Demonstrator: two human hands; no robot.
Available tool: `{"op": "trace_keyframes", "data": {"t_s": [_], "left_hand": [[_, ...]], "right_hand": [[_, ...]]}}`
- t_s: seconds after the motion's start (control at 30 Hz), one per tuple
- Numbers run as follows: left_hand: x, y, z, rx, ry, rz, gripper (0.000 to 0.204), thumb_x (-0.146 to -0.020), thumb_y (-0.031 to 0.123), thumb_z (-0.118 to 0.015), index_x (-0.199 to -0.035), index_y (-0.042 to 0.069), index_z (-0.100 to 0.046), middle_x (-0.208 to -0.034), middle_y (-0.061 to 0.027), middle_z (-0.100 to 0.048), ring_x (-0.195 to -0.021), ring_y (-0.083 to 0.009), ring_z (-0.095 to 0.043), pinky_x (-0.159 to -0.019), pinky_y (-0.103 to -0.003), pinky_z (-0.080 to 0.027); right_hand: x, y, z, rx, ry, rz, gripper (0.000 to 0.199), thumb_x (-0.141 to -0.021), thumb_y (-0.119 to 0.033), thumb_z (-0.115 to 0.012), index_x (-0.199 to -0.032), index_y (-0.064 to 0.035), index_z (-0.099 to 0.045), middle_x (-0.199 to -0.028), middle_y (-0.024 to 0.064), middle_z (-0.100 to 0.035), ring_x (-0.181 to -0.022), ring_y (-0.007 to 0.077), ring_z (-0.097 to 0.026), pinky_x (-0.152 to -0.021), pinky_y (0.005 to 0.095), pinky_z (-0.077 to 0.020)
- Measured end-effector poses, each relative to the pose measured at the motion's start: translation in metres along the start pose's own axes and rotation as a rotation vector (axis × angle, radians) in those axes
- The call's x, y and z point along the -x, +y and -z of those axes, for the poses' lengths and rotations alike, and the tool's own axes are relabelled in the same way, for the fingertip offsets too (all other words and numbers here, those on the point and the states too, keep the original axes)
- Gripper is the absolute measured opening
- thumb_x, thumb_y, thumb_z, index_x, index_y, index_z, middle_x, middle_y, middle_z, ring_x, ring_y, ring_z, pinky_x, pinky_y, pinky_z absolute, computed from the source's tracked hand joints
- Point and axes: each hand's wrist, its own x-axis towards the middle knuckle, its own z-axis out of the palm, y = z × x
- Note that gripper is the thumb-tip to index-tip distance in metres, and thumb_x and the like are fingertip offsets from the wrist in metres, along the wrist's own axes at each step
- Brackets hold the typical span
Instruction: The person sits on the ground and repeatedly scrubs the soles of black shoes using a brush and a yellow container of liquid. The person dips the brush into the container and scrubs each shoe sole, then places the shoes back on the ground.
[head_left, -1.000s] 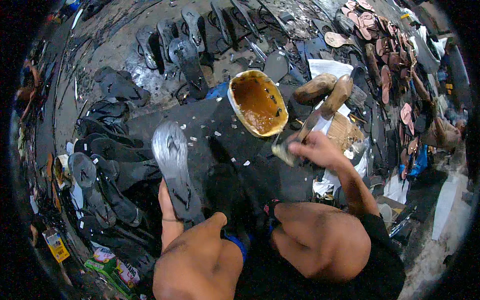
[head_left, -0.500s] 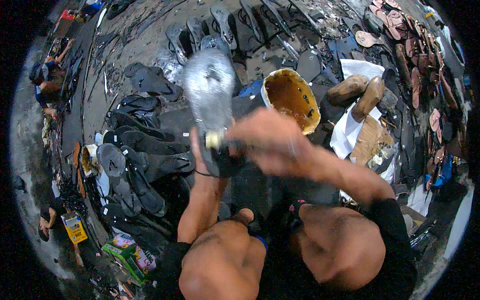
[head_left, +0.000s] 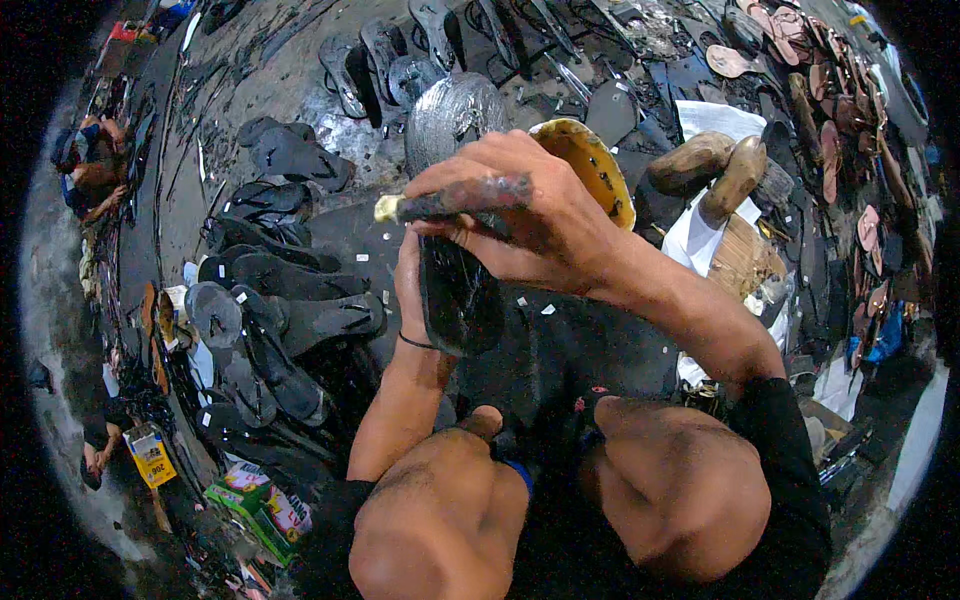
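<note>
A long dark shoe sole (head_left: 455, 115) stretches away from me, its far end shiny and wet-looking, its near end black. My left hand (head_left: 408, 270) grips it from the left side, the fingers mostly hidden beneath. Across its middle, my right hand (head_left: 540, 205) is closed round a brush (head_left: 460, 197) with a dark, stained handle and a pale yellow tip pointing left. The right hand covers part of the sole. Just beyond this hand stands a bowl (head_left: 603, 175) with a crusted pale rim and amber-brown inside, partly hidden by the hand.
Dark sandals (head_left: 330, 325) lie clustered at the left, with a row of sandals (head_left: 435, 30) at the far side. Wooden shoe lasts (head_left: 735, 180) rest on white paper at the right. Pinkish soles (head_left: 830, 175) line the far right. A green box (head_left: 250, 510) sits lower left; another person (head_left: 95, 165) crouches far left.
My right hand has moved up and left over the sole with the brush, covering its middle. The sole has shifted slightly right, and its near black part now shows.
</note>
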Motion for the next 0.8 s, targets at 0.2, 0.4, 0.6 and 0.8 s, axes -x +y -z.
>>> {"op": "trace_keyframes", "data": {"t_s": [0.2,0.4,0.6,0.8], "left_hand": [[-0.036,0.011,0.026,0.054,-0.147,0.003,0.054,-0.104,0.048,-0.041,-0.126,0.002,-0.06,-0.113,-0.0107,-0.067,-0.101,-0.0208,-0.067,-0.089,-0.039,-0.056],[-0.009,0.012,0.019,-0.022,-0.029,-0.082,0.045,-0.102,0.043,-0.046,-0.119,0.004,-0.062,-0.106,-0.0112,-0.069,-0.091,-0.0223,-0.068,-0.081,-0.037,-0.057],[-0.088,0.051,0.117,0.427,-0.242,-0.027,0.048,-0.1,0.042,-0.045,-0.119,0.001,-0.063,-0.106,-0.0176,-0.071,-0.089,-0.032,-0.07,-0.08,-0.047,-0.06],[-0.204,0.037,0.176,0.126,-0.06,0.015,0.035,-0.103,0.026,-0.044,-0.116,0.001,-0.065,-0.107,-0.0101,-0.071,-0.094,-0.0235,-0.068,-0.088,-0.039,-0.054]], "right_hand": [[0.031,-0.048,-0.01,-0.042,-0.067,0.138,0.039,-0.079,-0.018,-0.067,-0.117,-0.0087,-0.068,-0.093,0.0039,-0.066,-0.083,0.0222,-0.064,-0.072,0.0366,-0.0485],[0.015,-0.017,-0.018,-0.023,-0.003,0.029,0.04,-0.077,-0.015,-0.069,-0.117,-0.0136,-0.071,-0.095,0.002,-0.069,-0.085,0.0236,-0.065,-0.076,0.0365,-0.0488],[0.056,-0.028,-0.03,-0.297,0.042,-0.366,0.024,-0.08,-0.012,-0.076,-0.104,-0.0119,-0.071,-0.091,0.0073,-0.071,-0.088,0.0271,-0.067,-0.077,0.0386,-0.0508],[0.087,-0.027,-0.028,-0.134,-0.062,-0.772,0.019,-0.089,-0.02,-0.072,-0.104,-0.0082,-0.071,-0.1,0.0127,-0.072,-0.095,0.0319,-0.067,-0.087,0.0404,-0.0504]]}}
